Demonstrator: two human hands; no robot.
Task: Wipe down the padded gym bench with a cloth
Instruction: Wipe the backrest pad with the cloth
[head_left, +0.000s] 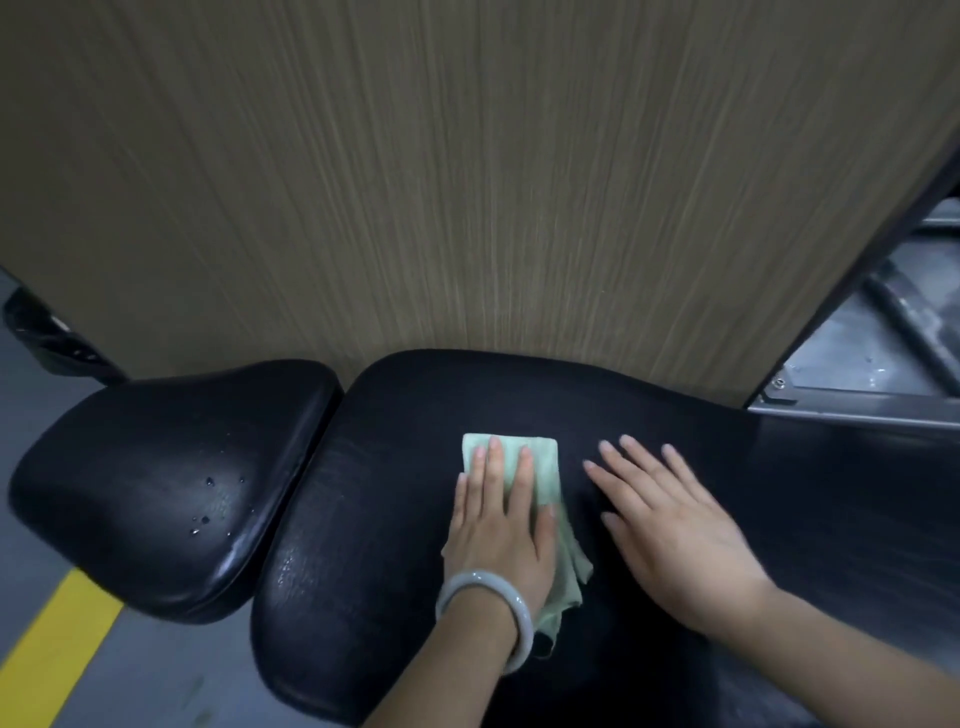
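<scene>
The black padded bench has a long pad (374, 519) across the middle and a shorter seat pad (156, 467) to its left, split by a narrow gap. Water droplets dot the seat pad. A pale green cloth (540, 467), folded, lies on the long pad. My left hand (498, 525), with a pale bangle on the wrist, lies flat on the cloth with fingers spread, pressing it down. My right hand (670, 525) rests palm down on the bare pad just right of the cloth, fingers apart, holding nothing.
A tall wood-grain panel (467, 182) stands directly behind the bench. Metal frame parts (872, 353) show at the right. Grey floor with a yellow stripe (52, 654) lies at the lower left, and a dark object (47, 332) sits at the far left.
</scene>
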